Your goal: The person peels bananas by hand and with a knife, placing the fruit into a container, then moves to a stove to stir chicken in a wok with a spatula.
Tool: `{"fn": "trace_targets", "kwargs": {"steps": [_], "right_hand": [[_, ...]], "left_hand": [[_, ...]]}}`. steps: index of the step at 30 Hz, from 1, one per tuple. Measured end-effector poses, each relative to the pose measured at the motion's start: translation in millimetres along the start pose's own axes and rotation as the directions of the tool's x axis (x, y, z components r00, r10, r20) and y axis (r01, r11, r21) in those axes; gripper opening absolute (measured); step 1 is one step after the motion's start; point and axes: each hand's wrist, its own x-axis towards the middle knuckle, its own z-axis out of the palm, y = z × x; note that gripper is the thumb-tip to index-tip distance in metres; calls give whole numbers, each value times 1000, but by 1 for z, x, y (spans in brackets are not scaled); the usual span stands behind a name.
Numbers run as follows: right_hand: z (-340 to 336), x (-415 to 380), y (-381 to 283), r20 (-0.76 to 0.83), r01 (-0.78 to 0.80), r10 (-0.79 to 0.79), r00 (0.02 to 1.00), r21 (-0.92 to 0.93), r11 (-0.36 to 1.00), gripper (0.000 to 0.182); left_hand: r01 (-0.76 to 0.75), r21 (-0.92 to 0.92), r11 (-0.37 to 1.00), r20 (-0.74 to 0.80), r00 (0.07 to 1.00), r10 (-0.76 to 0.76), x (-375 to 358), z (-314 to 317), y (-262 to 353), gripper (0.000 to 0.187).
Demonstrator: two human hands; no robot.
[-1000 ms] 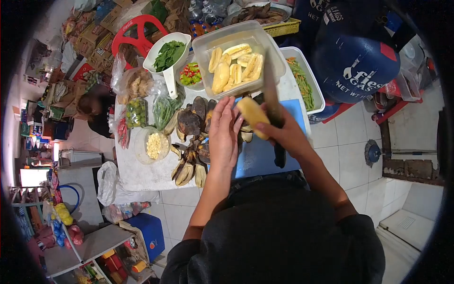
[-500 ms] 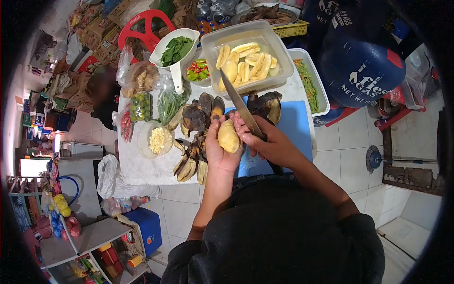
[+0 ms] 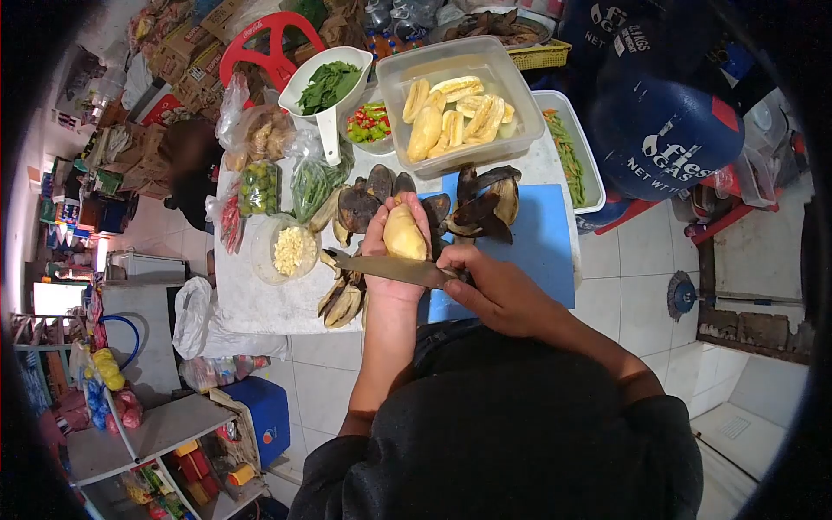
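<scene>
My left hand (image 3: pixel 392 293) is palm up, fingers curled around a peeled yellow banana (image 3: pixel 404 232). A kitchen knife (image 3: pixel 390 269) is gripped in my right hand (image 3: pixel 492 290), its blade lying crosswise at the banana's near end and pointing left. Beneath my hands is a blue cutting board (image 3: pixel 544 251), with dark banana peels (image 3: pixel 487 206) on its far part. More blackened peels (image 3: pixel 343 302) lie to the left of my left hand. Beyond, a clear plastic tub (image 3: pixel 464 159) holds several peeled bananas (image 3: pixel 425 132), some of them split.
On the white table (image 3: pixel 247 308) are a bowl of chopped garlic (image 3: pixel 295 251), bagged green vegetables (image 3: pixel 316 186), a white strainer of leaves (image 3: pixel 330 87), a bowl of cut peppers (image 3: pixel 369 126) and a tray of cut beans (image 3: pixel 568 160). Blue gas cylinders (image 3: pixel 663 139) stand right. Another person (image 3: pixel 192 173) is at left.
The knife has swung from pointing up and away to lying across the banana's near end, pointing left. My left hand and the banana shifted slightly left.
</scene>
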Motion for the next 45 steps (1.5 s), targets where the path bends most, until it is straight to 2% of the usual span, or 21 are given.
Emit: {"fn": "trace_targets", "kwargs": {"steps": [2, 6, 8, 12, 14, 18, 20, 30, 32, 36, 38, 42, 45], "right_hand": [[1, -1, 1, 15, -25, 25, 1000, 6, 1000, 31], [2, -3, 5, 11, -21, 21, 1000, 0, 1000, 31], [4, -3, 5, 2, -35, 35, 999, 7, 999, 30], [9, -3, 11, -55, 11, -13, 998, -51, 999, 30], [9, -3, 9, -73, 3, -5, 997, -28, 1000, 31], [9, 0, 6, -76, -40, 40, 996, -7, 999, 32], [10, 2, 8, -56, -74, 72, 996, -27, 997, 33], [12, 8, 9, -142, -75, 54, 988, -145, 987, 39], [11, 9, 8, -156, -90, 65, 986, -158, 983, 39], [10, 11, 10, -154, -115, 93, 984, -137, 984, 39], [7, 11, 10, -81, -128, 120, 990, -103, 986, 39], [4, 5, 9, -57, -173, 168, 984, -107, 979, 38], [7, 4, 14, -119, -162, 147, 982, -128, 979, 38]], "left_hand": [[-60, 32, 998, -114, 992, 63, -3, 6, -2, 8], [-18, 27, 999, -100, 995, 21, -4, 5, -1, 7], [-48, 89, 995, -75, 996, 55, -5, 2, -2, 7], [-54, 52, 997, -71, 996, 58, -3, -3, -5, 12], [-62, 114, 992, 55, 997, 56, -4, -4, -9, 11], [-26, 142, 989, 97, 995, 12, -3, -3, -10, 10], [-116, 220, 968, 63, 993, 105, -3, -2, -13, 10], [-220, 332, 917, 44, 975, 217, -4, 4, -22, 13], [-223, 376, 900, -41, 966, 256, -3, 7, -24, 16], [-212, 382, 899, -57, 966, 252, -2, 4, -23, 14], [-195, 346, 917, 60, 981, 186, 0, -1, -16, 13], [-192, 318, 928, 24, 981, 195, -4, 9, -11, 12], [-229, 280, 932, 17, 972, 233, -4, 10, -13, 13]]}}
